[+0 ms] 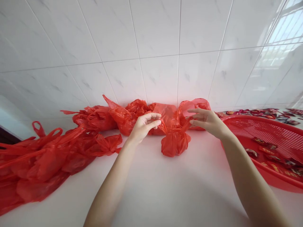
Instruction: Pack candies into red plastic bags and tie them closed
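Observation:
A small, filled red plastic bag (175, 145) is at the middle of the white surface, its two handles drawn apart to either side. My left hand (146, 123) pinches the left handle between thumb and fingers. On the other side, my right hand (205, 120) has the right handle between thumb and fingertips, the remaining fingers stretched out. What the bag holds is hidden by the red plastic. Just behind it, more red plastic bags (123, 118) stand against the wall.
A heap of red plastic bags (47, 164) fills the left side. At right stands a red perforated basket (267, 124) with small wrapped packets (274, 154) in it. More packets (262, 113) lie behind the basket. A white tiled wall (156, 34) rises along the back.

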Tool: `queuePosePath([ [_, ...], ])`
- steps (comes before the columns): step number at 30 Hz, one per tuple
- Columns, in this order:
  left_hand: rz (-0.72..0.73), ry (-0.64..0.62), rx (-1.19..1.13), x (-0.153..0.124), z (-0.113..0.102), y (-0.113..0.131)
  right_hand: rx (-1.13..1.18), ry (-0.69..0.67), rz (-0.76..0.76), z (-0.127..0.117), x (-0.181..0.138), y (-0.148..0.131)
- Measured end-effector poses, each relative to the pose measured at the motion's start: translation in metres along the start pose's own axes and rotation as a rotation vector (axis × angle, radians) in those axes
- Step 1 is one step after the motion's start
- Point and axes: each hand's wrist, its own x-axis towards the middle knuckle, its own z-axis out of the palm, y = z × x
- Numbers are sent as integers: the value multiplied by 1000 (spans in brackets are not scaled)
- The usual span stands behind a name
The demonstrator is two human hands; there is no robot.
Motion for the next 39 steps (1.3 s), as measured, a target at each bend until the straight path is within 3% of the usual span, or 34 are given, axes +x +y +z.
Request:
queuePosePath([
  [10,91,-45,-67,-13,20,16,181,4,-117,26,-5,-16],
  [15,158,-136,-51,-24,35,22,149,-116,-144,47,-8,-25],
  [20,181,-180,-36,-27,42,21,179,-174,-170,50,-11,-28],
  [28,204,-250,-173,-28,42,19,286,-72,-141,48,-11,-29],
  [33,214,-179,-134,-30,49,13,390,75,-175,50,-12,-32],
  [39,106,-347,-113,-35,76,-9,429,60,-209,51,-16,-38],
])
